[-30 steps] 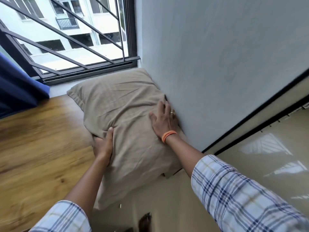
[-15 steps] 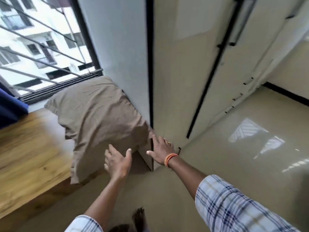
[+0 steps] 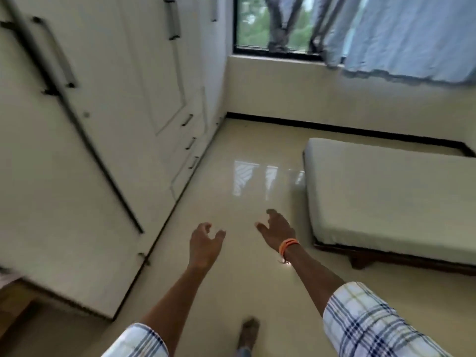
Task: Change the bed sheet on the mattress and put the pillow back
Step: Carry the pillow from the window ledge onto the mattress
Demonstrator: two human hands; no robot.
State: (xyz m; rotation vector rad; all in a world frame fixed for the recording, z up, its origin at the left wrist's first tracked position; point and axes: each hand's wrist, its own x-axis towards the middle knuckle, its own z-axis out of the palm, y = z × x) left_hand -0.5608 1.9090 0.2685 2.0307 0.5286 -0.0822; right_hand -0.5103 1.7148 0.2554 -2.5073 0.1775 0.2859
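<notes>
A pale, bare-looking mattress (image 3: 386, 199) lies on a low dark wooden frame at the right, its near corner a little beyond my right hand. My left hand (image 3: 204, 243) hangs over the glossy floor with curled fingers apart and nothing in it. Beside it my right hand (image 3: 278, 231), with an orange band at the wrist, is also open and holds nothing. Neither the pillow nor a loose sheet is in view.
White wardrobe doors (image 3: 108, 119) with dark handles and drawers line the left side. A window (image 3: 273, 21) with blue curtains (image 3: 401, 34) fills the far wall. Shiny cream floor (image 3: 244, 181) runs between wardrobe and bed. A foot (image 3: 248, 331) shows below.
Both hands let go of the beige pillow left on the wooden ledge by the barred window. The view has swung right, to the wardrobe, floor and mattress.
</notes>
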